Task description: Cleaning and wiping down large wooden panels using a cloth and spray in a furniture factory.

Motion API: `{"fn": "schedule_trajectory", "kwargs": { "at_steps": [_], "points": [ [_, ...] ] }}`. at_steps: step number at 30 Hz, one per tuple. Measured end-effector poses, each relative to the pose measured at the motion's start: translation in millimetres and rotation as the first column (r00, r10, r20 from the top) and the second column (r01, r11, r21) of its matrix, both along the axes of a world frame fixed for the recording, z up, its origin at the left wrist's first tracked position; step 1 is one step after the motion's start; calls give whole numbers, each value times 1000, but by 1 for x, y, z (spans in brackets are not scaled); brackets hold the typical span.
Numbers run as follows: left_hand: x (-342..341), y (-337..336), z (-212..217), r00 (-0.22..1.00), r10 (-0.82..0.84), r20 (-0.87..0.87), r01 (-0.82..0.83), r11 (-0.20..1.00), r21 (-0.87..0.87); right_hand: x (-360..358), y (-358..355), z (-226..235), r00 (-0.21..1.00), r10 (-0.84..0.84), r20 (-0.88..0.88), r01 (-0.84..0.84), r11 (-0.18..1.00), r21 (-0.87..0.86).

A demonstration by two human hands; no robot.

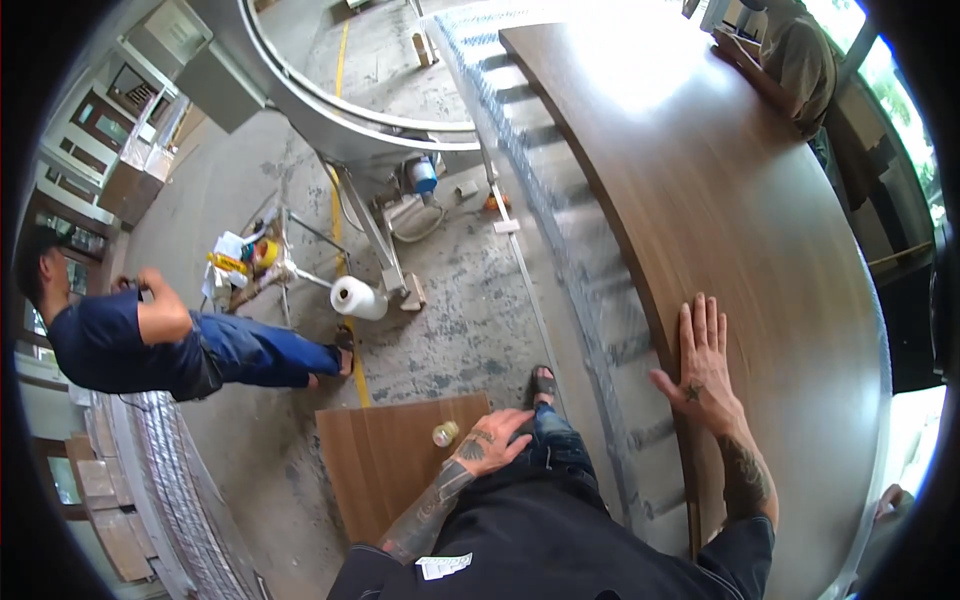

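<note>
A scuffed concrete floor (445,355) with a yellow line (338,200) spreads beneath a large grey ring frame (290,110). On the right, a long brown wood-grain panel (740,230) lies over a roller conveyor (628,350), with clear plastic wrapping (575,275) showing along its left side. The right hand (703,370) rests flat on the panel near that edge — fingers extended close together, thumb spread away. The left hand (490,443) hangs by the thigh, fingers loosely bent; whether it holds anything, I cannot tell. Near it, a small roll of tape (445,433) sits on a brown board (390,450) on the floor. Beyond stands a white film roll (358,298) — a co-worker (125,335) in dark blue is to its left, and another person (795,70) is at the panel's far right side.
</note>
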State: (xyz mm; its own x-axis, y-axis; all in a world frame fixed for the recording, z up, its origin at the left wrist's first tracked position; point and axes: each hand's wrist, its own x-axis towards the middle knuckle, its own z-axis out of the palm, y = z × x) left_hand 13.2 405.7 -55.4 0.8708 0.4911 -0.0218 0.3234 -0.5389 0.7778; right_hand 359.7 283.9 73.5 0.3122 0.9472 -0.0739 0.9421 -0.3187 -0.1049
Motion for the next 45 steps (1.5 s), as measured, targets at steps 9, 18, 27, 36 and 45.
{"fn": "schedule_trajectory", "kwargs": {
  "at_steps": [9,18,27,36,45],
  "points": [
    [82,165,35,989,-137,59,134,990,53,-17,109,24,455,321,-831,-418,901,120],
    [143,368,27,953,-81,292,98,994,-44,51,270,-3,989,-92,-115,111,979,171],
    [270,562,83,900,-15,436,0,999,34,50,371,-5,922,-378,83,369,924,104],
    [393,605,65,937,-82,339,-4,970,245,56,380,-10,824,-566,-37,557,796,235],
    [451,704,62,953,-95,286,17,964,266,67,400,-32,384,-923,-20,842,341,418]
  ]
}}
